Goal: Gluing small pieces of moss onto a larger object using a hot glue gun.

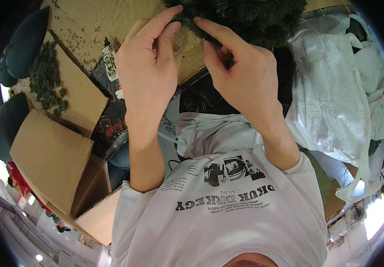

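A dense, dark green bunch of artificial needle foliage [249, 20] lies at the top of the view, running past its edge. My left hand [149, 55] is at the bunch's left edge, fingers bent and thumb close to the forefinger. Close by on the right, my right hand [245, 69] reaches the front edge of the foliage with forefinger and thumb, its other fingers curled under. The two hands are slightly apart. Anything thin between the fingertips is too small to make out against the green.
The foliage rests over a yellowish worktop [89, 22]. On the left are an open cardboard box [49, 151], a clump of green sprigs [45, 75] and dark rounded shapes [28, 42]. A small speckled container [110, 61] stands near my left wrist. Translucent white plastic bags [329, 89] bulge at right.
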Tool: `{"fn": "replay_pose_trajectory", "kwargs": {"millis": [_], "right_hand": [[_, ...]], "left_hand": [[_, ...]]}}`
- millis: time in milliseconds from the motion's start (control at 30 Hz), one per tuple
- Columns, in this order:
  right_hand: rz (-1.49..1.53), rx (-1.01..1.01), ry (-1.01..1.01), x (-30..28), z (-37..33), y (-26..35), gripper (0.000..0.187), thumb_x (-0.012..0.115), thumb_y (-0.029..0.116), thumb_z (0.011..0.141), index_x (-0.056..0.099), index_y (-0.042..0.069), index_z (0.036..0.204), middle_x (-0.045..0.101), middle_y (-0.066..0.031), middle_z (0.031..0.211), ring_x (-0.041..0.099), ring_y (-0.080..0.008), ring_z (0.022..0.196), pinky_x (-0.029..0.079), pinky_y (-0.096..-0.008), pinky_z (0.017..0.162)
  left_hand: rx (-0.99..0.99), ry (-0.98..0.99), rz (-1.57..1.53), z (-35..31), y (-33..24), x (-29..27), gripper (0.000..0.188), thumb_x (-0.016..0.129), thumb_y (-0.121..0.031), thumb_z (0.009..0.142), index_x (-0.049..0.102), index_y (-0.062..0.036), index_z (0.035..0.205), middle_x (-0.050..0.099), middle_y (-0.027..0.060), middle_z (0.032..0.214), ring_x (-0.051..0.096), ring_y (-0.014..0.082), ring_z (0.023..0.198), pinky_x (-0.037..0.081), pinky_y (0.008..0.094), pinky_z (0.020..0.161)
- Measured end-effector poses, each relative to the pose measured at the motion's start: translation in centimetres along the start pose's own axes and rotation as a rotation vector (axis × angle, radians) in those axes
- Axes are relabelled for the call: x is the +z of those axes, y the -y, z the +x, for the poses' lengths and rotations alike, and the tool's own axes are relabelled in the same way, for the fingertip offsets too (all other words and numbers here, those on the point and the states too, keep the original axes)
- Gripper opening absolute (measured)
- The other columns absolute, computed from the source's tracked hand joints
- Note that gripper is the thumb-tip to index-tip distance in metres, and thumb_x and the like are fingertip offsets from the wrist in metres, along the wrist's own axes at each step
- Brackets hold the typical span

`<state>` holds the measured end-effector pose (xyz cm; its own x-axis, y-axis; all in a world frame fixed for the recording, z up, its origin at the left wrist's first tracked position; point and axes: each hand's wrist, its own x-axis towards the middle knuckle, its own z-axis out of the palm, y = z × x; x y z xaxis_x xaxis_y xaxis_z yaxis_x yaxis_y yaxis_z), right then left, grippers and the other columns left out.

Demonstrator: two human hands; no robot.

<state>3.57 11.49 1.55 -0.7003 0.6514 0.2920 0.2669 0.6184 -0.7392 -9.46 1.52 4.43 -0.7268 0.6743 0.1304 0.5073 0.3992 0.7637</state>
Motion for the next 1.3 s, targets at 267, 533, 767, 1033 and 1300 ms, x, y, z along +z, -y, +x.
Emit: {"fn": "replay_pose_trajectory", "kwargs": {"millis": [267, 533, 767, 1033, 1300], "right_hand": [[0.026, 0.004, -0.013, -0.1, 0.1, -0.2, 0.036, 0.072, 0.013, 0.091, 0.075, 0.021, 0.126, 0.058, -0.0053, 0.057, 0.056, -0.0199, 0.046, 0.046, -0.0314, 0.049], [0.021, 0.005, -0.024, 0.1, 0.0, -0.3, 0.035, 0.073, 0.015, 0.091, 0.075, 0.021, 0.125, 0.058, -0.0049, 0.057, 0.057, -0.0202, 0.046, 0.046, -0.0317, 0.049], [0.014, -0.002, -0.027, 0.1, -0.1, -0.4, 0.035, 0.073, 0.016, 0.091, 0.075, 0.022, 0.125, 0.058, -0.0047, 0.056, 0.057, -0.0209, 0.046, 0.046, -0.0322, 0.048], [0.016, -0.002, -0.024, -0.1, 0.1, -0.4, 0.031, 0.072, 0.018, 0.091, 0.076, 0.022, 0.122, 0.06, -0.0053, 0.057, 0.059, -0.0249, 0.049, 0.047, -0.0362, 0.048], [0.035, 0.017, -0.023, -0.8, 0.2, 0.1, 0.027, 0.068, 0.02, 0.09, 0.075, 0.018, 0.116, 0.069, -0.0075, 0.065, 0.069, -0.0294, 0.06, 0.053, -0.0414, 0.051]], "left_hand": [[-0.128, -0.082, -0.127, 0.1, -1.1, 1.0, 0.019, 0.074, -0.007, 0.096, 0.076, -0.0021, 0.114, 0.075, 0.0033, 0.085, 0.068, 0.0076, 0.071, 0.048, 0.021, 0.06], [-0.141, -0.135, -0.248, 0.3, -0.9, 1.7, 0.01, 0.075, -0.002, 0.092, 0.076, 0.0045, 0.1, 0.076, 0.0064, 0.081, 0.071, 0.0101, 0.069, 0.053, 0.0218, 0.063], [-0.107, -0.23, -0.187, 0.1, -0.4, 2.8, 0.01, 0.078, -0.005, 0.091, 0.077, 0.0024, 0.098, 0.074, 0.0045, 0.076, 0.068, 0.0072, 0.067, 0.051, 0.0213, 0.063], [-0.09, -0.252, -0.153, 0.1, -0.2, 3.0, 0.011, 0.08, -0.009, 0.09, 0.078, 0.001, 0.095, 0.074, 0.004, 0.076, 0.065, 0.0065, 0.066, 0.049, 0.022, 0.062], [-0.147, -0.237, -0.031, 0.1, -1.3, 2.9, 0.015, 0.081, -0.01, 0.091, 0.079, 0.0008, 0.101, 0.077, 0.0071, 0.082, 0.073, 0.0101, 0.074, 0.049, 0.0198, 0.06]]}}
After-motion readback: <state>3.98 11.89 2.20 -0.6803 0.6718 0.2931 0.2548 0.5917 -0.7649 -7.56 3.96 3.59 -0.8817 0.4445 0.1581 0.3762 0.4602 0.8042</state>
